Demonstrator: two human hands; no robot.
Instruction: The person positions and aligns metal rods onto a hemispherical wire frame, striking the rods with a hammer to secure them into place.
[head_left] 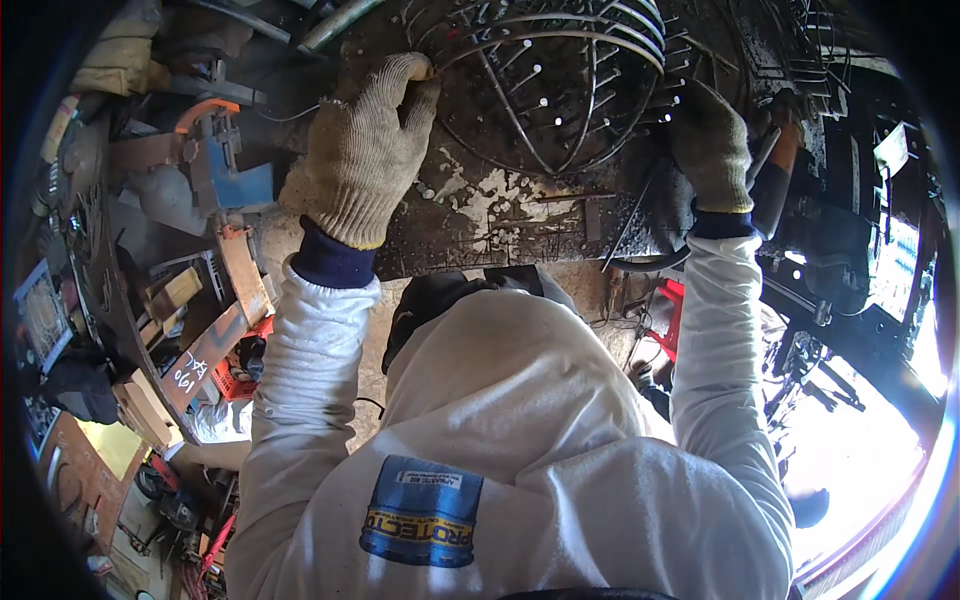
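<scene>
A round frame of bent metal rods (540, 40) lies on the dark, worn metal worktable (500, 238), among several upright pegs with bright tips (537, 70). My left hand (368, 150), in a knitted work glove, has thumb and forefinger pinched on the frame's outer rod at its left side. On the right, my gloved right hand (712, 145) is closed, its fingers curled in shadow beside the frame's right edge and the pegs. What those fingers hold is hidden. Just right of that hand lies a dark tool with an orange part (780, 165).
A clamp with a blue body (235, 180) and orange handle is on the left, near wooden blocks (172, 295) and a red crate (232, 378). A metal pipe (338, 24) lies at the far left of the worktable. Something red (668, 318) stands below its near edge.
</scene>
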